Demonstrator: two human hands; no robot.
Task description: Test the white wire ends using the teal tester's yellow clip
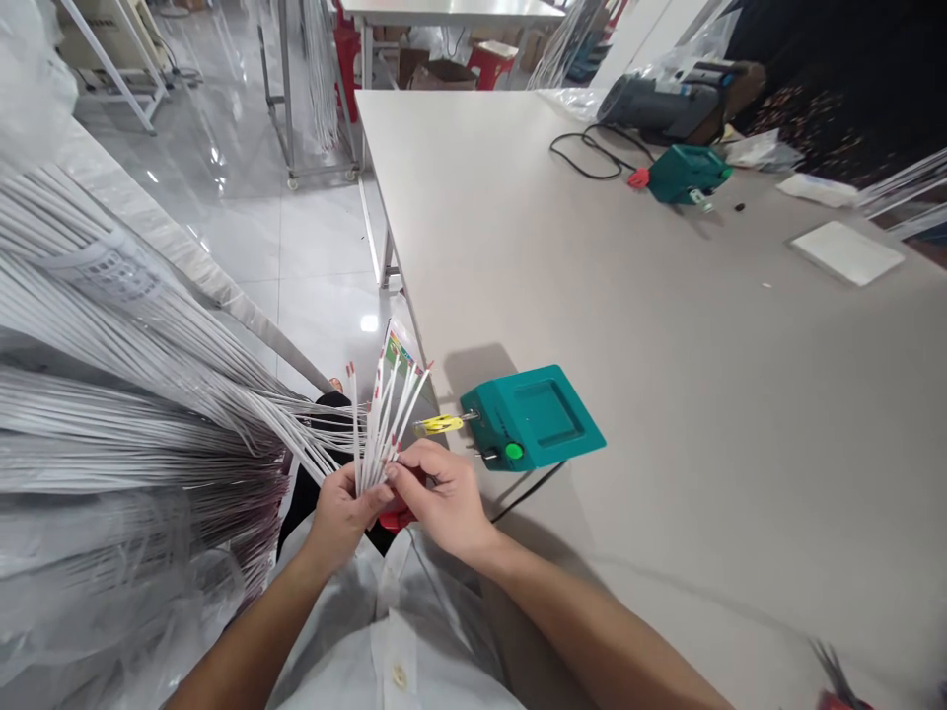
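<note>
A bunch of white wires (381,419) with red ends fans upward in front of my body, beside the table's edge. My left hand (341,513) is wrapped round its lower part. With thumb and index finger, my right hand (440,493) pinches one of the wires on the bunch's right side. Just beyond the right hand stands a green machine (537,419) with a green button; a yellow piece (440,424) projects from it toward the wires.
Long bundles of white wire (140,375) hang on a rack at left, partly wrapped in plastic. On the table (666,394) are a second green machine (685,176), a grey motor (658,106), a black cord (584,158) and a white pad (847,252).
</note>
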